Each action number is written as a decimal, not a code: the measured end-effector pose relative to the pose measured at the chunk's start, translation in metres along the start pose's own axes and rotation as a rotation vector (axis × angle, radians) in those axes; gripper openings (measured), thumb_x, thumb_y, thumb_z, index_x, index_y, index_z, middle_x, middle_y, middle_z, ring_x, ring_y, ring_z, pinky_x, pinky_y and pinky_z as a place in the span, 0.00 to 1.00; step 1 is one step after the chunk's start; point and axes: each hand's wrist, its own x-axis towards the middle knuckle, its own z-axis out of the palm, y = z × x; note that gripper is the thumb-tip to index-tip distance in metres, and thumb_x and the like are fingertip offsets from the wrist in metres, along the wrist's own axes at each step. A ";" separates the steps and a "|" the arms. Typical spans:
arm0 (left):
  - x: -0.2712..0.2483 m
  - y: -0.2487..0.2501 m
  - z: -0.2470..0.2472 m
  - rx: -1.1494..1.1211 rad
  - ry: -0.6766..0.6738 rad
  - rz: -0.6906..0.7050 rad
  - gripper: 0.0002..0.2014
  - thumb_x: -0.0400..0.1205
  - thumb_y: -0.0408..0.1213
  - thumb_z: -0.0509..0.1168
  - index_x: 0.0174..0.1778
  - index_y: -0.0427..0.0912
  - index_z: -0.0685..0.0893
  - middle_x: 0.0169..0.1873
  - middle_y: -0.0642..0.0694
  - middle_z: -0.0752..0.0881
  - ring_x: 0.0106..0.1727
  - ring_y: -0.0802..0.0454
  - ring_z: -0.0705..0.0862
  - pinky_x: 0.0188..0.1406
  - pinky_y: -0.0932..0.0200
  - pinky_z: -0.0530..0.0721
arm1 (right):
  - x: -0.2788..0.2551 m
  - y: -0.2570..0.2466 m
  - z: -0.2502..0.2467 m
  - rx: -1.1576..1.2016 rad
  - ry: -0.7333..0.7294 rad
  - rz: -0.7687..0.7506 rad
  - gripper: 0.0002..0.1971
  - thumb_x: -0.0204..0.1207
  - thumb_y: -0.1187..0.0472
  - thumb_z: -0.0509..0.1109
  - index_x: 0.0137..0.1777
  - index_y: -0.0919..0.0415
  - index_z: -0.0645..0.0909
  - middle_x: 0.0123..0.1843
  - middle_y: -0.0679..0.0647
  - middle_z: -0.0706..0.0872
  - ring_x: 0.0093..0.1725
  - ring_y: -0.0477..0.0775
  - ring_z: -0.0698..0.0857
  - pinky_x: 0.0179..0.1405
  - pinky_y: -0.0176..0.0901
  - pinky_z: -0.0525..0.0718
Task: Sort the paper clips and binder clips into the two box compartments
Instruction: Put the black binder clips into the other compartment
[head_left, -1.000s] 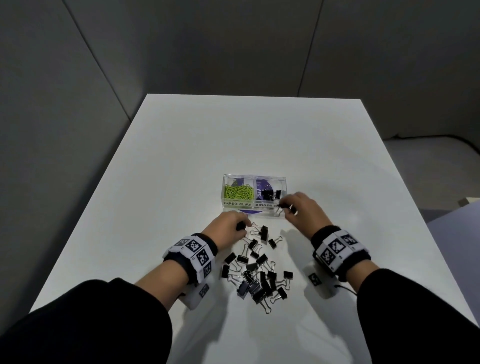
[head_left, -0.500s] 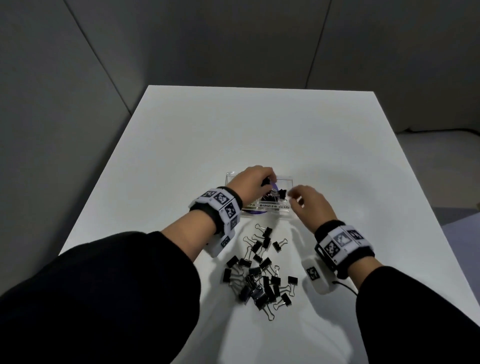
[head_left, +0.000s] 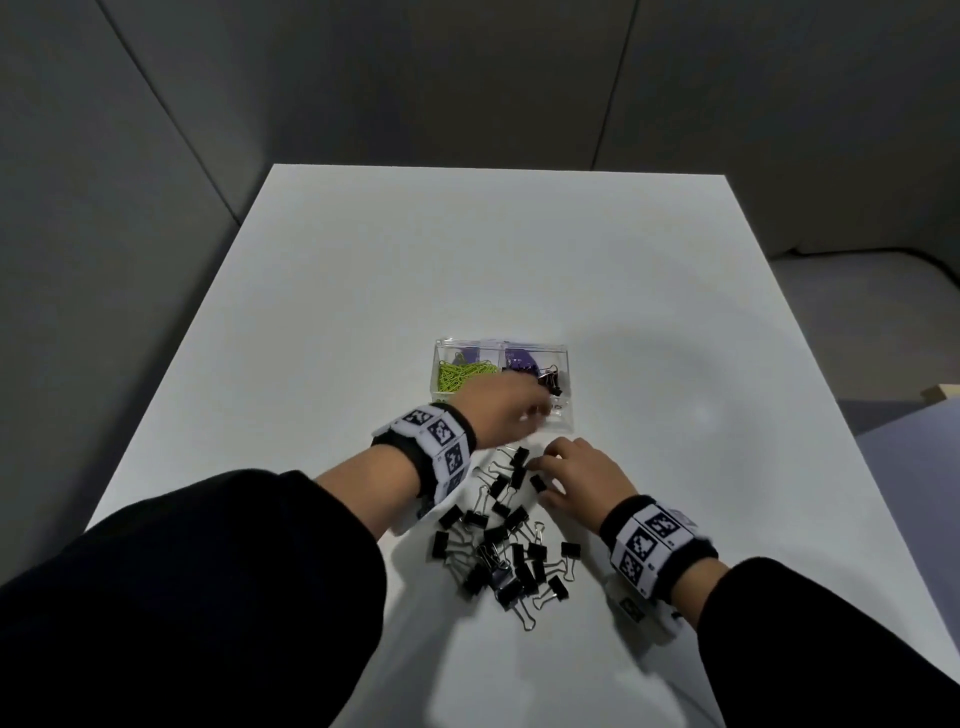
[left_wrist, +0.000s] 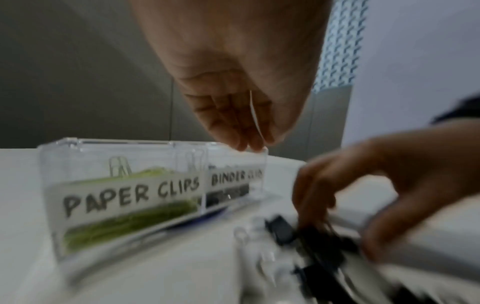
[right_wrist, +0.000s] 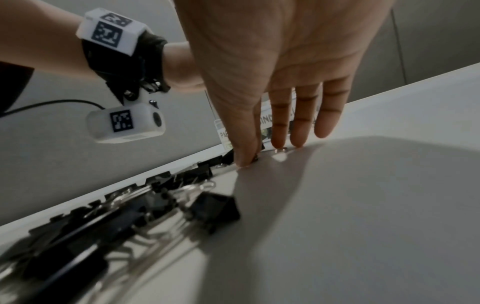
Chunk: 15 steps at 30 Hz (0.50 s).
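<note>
Your right hand (head_left: 582, 480) is down at the far edge of the binder clip pile (head_left: 501, 551) on the white table (head_left: 649, 312), thumb and forefinger closing on one black clip, other fingers straight. Pinch the black body, not the wire loops; they tangle. Lift straight up so neighbours stay put.

Your left hand (head_left: 501, 410) hovers at the clear box (head_left: 563, 358), over the compartment labelled BINDER CLIPS (left_wrist: 235, 179), fingers loosely together, apparently empty. Green paper clips (head_left: 460, 375) already fill the left compartment. Clear the left hand before the right comes in.

A white desk (head_left: 649, 291) is standing against grey wall panels (head_left: 363, 78). A black cable (head_left: 883, 254) is lying on the floor beyond its right edge.
</note>
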 end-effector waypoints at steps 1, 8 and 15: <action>-0.007 0.001 0.008 0.042 -0.071 0.037 0.14 0.82 0.44 0.59 0.61 0.47 0.80 0.58 0.48 0.82 0.61 0.49 0.80 0.54 0.51 0.83 | 0.000 -0.001 0.001 -0.011 0.008 -0.010 0.20 0.77 0.56 0.66 0.69 0.54 0.76 0.65 0.57 0.78 0.65 0.60 0.75 0.63 0.50 0.75; -0.031 -0.004 0.050 0.096 -0.263 -0.043 0.30 0.79 0.44 0.66 0.77 0.47 0.65 0.76 0.47 0.69 0.75 0.47 0.69 0.66 0.48 0.76 | -0.002 -0.005 0.005 0.001 0.048 0.032 0.14 0.76 0.57 0.66 0.59 0.60 0.79 0.59 0.58 0.81 0.61 0.62 0.76 0.57 0.50 0.75; -0.023 0.002 0.057 -0.040 -0.238 -0.147 0.27 0.76 0.39 0.70 0.71 0.46 0.72 0.65 0.41 0.73 0.65 0.42 0.75 0.59 0.49 0.78 | -0.004 -0.004 0.002 0.175 -0.044 0.183 0.05 0.76 0.63 0.63 0.44 0.57 0.68 0.46 0.56 0.78 0.47 0.60 0.79 0.41 0.44 0.70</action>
